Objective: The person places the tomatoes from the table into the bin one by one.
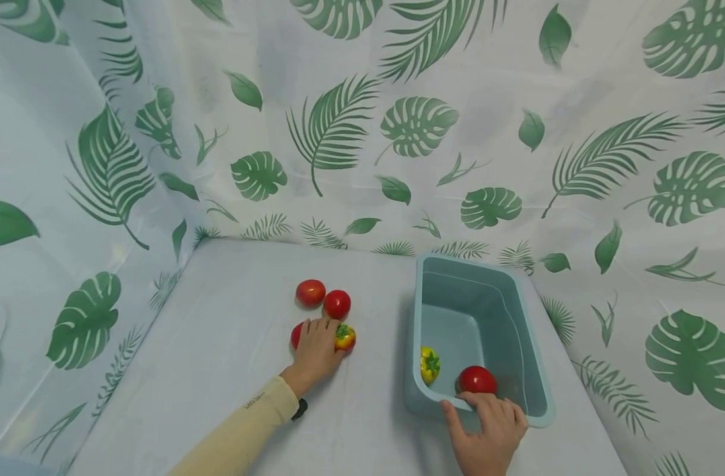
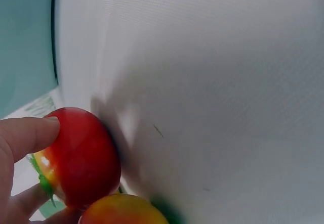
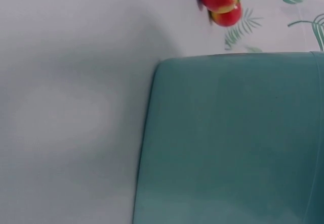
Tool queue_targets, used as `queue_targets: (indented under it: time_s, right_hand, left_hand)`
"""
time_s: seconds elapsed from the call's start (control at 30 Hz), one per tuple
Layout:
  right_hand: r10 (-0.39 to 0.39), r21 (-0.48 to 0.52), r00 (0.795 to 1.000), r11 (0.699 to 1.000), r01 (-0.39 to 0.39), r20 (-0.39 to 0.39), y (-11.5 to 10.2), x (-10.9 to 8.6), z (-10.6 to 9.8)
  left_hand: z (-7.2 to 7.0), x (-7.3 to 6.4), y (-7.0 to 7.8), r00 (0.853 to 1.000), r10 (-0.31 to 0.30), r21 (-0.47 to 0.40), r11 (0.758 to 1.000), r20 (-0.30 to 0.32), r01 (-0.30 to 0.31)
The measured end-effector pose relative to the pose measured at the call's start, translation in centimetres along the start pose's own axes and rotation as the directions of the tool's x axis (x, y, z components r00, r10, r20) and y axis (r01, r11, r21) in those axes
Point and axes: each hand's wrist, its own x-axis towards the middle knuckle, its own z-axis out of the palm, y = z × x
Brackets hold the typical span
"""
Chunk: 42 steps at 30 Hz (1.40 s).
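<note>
My left hand grips a red-and-yellow bell pepper with a green stem, low at the table. In the left wrist view, the thumb presses the red side of that pepper. Right beside it sits another red-and-yellow fruit or vegetable, partly hidden by the hand in the head view. My right hand holds the near rim of a blue-green plastic bin, fingers over the edge. Inside the bin lie a yellow pepper and a red tomato-like piece, both near this rim.
Two red tomatoes lie just beyond my left hand on the white table. The bin stands on the table's right side. Behind and at the left hang white curtains with green leaf prints.
</note>
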Motion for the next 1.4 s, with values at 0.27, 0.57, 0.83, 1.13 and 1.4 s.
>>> queue_targets:
  time_s: [0.27,0.57,0.83,1.13,1.4]
  right_hand:
    - [0.004,0.023,0.999,1.000,-0.003,-0.048,-0.4,0.1,0.3]
    - [-0.012,0.035,0.992,0.999,0.017,-0.122,0.2,0.2,1.1]
    - [0.150,-0.094,0.989,0.984,-0.150,-0.005,-0.8,0.4,0.4]
    - [0.245,-0.213,0.966,0.951,-0.223,0.087,-1.6,0.8,-0.2]
    - [0.232,-0.232,0.968,0.951,-0.204,0.100,-1.7,0.6,0.1]
  left_hand:
    - [0.5,0.4,-0.1,1.000,-0.017,-0.030,0.999,0.019,0.018]
    - [-0.2,1.1,0.2,0.999,0.007,-0.122,0.992,-0.045,-0.012]
    - [-1.9,1.7,0.8,1.000,-0.007,-0.279,0.960,-0.027,-0.001]
    - [-3.6,2.4,2.5,1.000,-0.009,-0.426,0.905,-0.023,-0.002]
    - [-5.3,2.9,4.7,0.998,0.043,-0.484,0.873,-0.044,-0.059]
